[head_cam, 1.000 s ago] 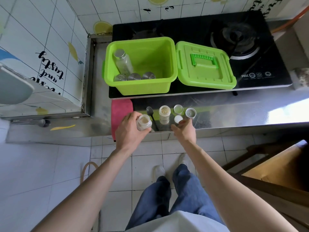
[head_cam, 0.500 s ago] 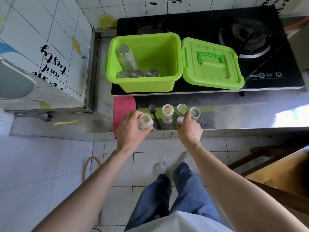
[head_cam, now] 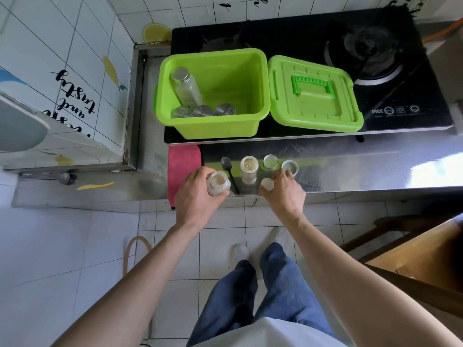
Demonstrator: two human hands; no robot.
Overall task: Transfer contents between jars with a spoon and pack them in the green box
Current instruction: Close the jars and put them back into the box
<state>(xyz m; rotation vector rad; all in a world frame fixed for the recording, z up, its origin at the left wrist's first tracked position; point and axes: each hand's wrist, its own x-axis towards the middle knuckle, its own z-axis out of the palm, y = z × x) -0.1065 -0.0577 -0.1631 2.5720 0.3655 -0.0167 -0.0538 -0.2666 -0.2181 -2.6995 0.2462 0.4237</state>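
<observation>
Head view: your left hand point(head_cam: 198, 196) is wrapped around an open jar point(head_cam: 218, 182) at the front edge of the steel counter point(head_cam: 363, 169). The fingers curl round its far side and the thumb is on the near side. The jar stands upright with pale beige contents showing at its mouth.

Your right hand point(head_cam: 285, 194) is further right along the same front edge with its fingers curled. A white cap point(head_cam: 267, 184) sits between your thumb and forefinger and looks pinched there, and the fingertips reach up to a white-rimmed lid point(head_cam: 290, 167) lying on the counter.

Between your hands a black spoon point(head_cam: 229, 171) lies flat, bowl away from you and handle toward the front edge, just beside the held jar. To its right a second open jar point(head_cam: 249, 169) stands upright with the same beige contents. A round metal lid point(head_cam: 270, 162) lies just right of that jar.

A red cloth point(head_cam: 184, 161) hangs over the front edge on the left, touching your left hand's side.

The green box point(head_cam: 220, 127) stands open at the front left corner of the black hob point(head_cam: 388, 101), behind the jars. A tall bottle point(head_cam: 186, 88) with a metal cap leans in the box's left side, and three metal-capped jars point(head_cam: 203, 111) stand in a row against its near wall. The green box lid point(head_cam: 313, 96) lies flat on the hob, touching the box's right side, with its handle up.
</observation>
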